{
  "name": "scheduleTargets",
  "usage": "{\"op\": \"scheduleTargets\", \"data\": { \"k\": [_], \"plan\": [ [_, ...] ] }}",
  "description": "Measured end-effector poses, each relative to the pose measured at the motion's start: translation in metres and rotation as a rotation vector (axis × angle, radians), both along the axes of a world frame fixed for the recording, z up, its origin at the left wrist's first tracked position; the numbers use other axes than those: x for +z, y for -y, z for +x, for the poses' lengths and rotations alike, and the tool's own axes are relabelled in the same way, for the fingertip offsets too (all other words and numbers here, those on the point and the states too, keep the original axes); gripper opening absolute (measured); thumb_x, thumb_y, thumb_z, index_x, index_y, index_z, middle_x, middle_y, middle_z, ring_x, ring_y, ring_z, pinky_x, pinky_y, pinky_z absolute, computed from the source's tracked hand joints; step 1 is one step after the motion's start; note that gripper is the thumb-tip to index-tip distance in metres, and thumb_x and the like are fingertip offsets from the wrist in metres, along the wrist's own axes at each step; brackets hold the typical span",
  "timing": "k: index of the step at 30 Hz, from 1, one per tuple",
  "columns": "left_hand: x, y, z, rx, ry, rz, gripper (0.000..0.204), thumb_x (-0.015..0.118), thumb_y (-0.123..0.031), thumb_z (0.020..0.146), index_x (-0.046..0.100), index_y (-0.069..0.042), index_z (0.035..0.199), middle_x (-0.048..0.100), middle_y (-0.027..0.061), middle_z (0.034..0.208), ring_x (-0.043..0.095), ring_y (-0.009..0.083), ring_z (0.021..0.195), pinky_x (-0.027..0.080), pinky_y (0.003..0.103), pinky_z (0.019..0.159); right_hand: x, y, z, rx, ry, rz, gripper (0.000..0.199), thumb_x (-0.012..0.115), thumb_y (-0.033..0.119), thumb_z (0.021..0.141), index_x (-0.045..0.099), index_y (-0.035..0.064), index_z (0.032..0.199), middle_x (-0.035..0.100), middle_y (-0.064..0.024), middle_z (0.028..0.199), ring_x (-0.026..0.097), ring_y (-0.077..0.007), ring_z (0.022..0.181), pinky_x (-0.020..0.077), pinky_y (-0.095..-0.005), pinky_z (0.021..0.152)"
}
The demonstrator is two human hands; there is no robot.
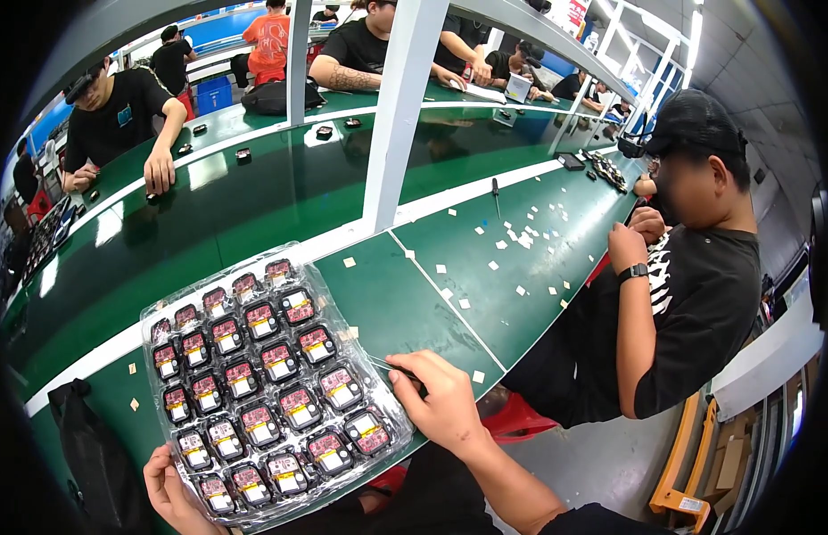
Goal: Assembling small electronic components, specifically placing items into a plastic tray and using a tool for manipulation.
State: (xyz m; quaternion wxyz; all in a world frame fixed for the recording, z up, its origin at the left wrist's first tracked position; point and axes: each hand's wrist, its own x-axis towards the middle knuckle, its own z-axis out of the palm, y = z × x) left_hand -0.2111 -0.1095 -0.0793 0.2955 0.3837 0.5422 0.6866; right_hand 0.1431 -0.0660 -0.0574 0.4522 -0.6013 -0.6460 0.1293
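A clear plastic blister tray (389, 412) lies on the green bench in front of me. Rows of small black-cased devices (277, 361) fill its pockets, with red circuit boards and white-and-yellow parts showing. At the tray's near left corner, my left hand (175, 497) is closed on the rim. My right hand (440, 403) is beside the tray's right edge, its fingers closed round a slim metal-tipped tool (376, 362). The tool's tip points toward the tray; its exact kind is mostly hidden by the fingers.
Small pale square pieces (521, 237) are scattered over the bench, near a screwdriver (496, 189). A white post (405, 116) rises behind the tray. A black bag (88, 437) lies left. Beyond runs a dark green conveyor (253, 201) carrying several devices. A co-worker (690, 294) sits at right.
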Motion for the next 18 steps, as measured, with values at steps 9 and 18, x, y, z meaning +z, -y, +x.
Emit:
{"op": "scheduleTargets", "data": {
  "k": [9,18],
  "plan": [
    [0.0007,0.0001,0.001,0.011,-0.03,-0.009,0.02,0.056,-0.001,0.102,0.065,0.006,0.117,0.071,0.0176,0.118,0.067,0.0257,0.109,0.051,0.038,0.103,0.0023,-0.0011,-0.0017,0.0,-0.015,-0.008,0.019,0.072,0.001,0.091,0.073,-0.0006,0.11,0.071,-0.0122,0.092,0.067,-0.0178,0.066,0.053,-0.0288,0.06],
    [-0.0007,-0.0002,-0.0015,-0.007,-0.024,0.012,0.02,0.058,-0.002,0.1,0.066,0.006,0.117,0.071,0.0176,0.118,0.067,0.0243,0.109,0.051,0.038,0.102,0.0048,-0.0005,-0.0026,-0.005,-0.011,-0.001,0.019,0.072,0.001,0.09,0.073,-0.0013,0.109,0.07,-0.0127,0.09,0.065,-0.0192,0.065,0.0517,-0.0303,0.06]
  ]
}}
